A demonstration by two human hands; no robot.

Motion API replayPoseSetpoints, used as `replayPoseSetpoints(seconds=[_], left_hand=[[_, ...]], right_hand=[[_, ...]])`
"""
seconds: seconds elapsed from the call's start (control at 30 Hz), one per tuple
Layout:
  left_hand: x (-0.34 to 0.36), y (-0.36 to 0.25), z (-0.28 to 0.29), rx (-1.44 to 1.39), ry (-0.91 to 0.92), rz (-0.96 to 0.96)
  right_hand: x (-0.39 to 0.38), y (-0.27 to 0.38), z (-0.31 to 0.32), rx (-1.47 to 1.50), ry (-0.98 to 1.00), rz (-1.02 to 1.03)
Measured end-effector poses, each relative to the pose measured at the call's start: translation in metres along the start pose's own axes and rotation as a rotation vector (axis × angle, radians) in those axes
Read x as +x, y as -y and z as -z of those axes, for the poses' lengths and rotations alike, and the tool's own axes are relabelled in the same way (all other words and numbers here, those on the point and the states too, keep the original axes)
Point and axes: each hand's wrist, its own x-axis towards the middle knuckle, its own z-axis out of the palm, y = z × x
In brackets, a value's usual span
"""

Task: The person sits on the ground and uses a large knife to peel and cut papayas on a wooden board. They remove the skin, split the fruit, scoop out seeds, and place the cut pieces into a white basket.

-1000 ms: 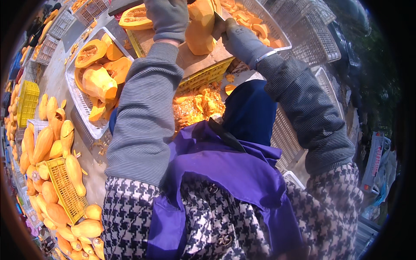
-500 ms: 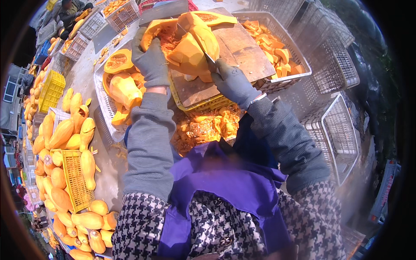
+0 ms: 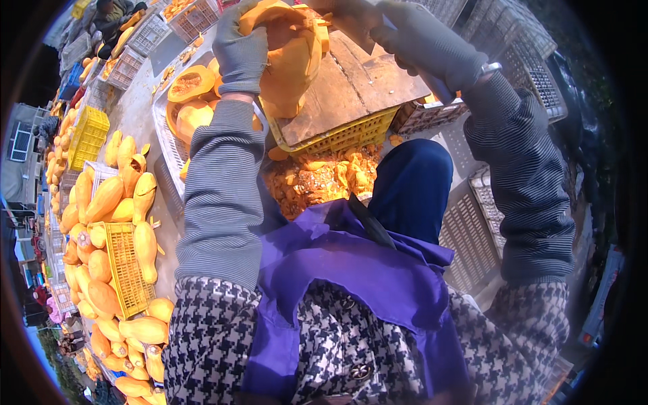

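Observation:
My left hand [image 3: 241, 57], in a grey glove, is closed on the edge of a hollowed pumpkin piece [image 3: 290, 84]. The piece stands tilted on the wooden board [image 3: 351, 88], its scooped inside showing. Up and to the right, my gloved right hand [image 3: 428, 47] grips a knife [image 3: 351, 23], clear of the piece. Its broad blade points left toward the pumpkin at the top rim of the view, where it is partly blurred. The board rests on an upturned-looking yellow crate [image 3: 344, 137].
A white crate [image 3: 167, 131] of halved pumpkins stands left of the board. Pulp and seeds [image 3: 324, 177] lie below it. Whole pumpkins [image 3: 104, 202] pile up around a yellow basket [image 3: 131, 266] at far left. Pale crates [image 3: 533, 74] stack at right, and a person [image 3: 111, 17] sits at upper left.
The knife has come out of the pumpkin, and my right hand has lifted it up and to the right. The pumpkin piece now stands more upright under my left hand. A dark-trousered knee shows more.

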Motion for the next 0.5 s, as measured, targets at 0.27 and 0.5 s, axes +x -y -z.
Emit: replayPoseSetpoints(seconds=[0.27,0.5], left_hand=[[0.001,0.008,0.009,-0.187,-0.198,0.261],[-0.002,0.015,-0.001,-0.239,-0.222,0.129]], right_hand=[[0.038,0.003,-0.042,0.414,-0.031,0.176],[0.042,0.026,-0.023,0.128,0.102,0.081]])
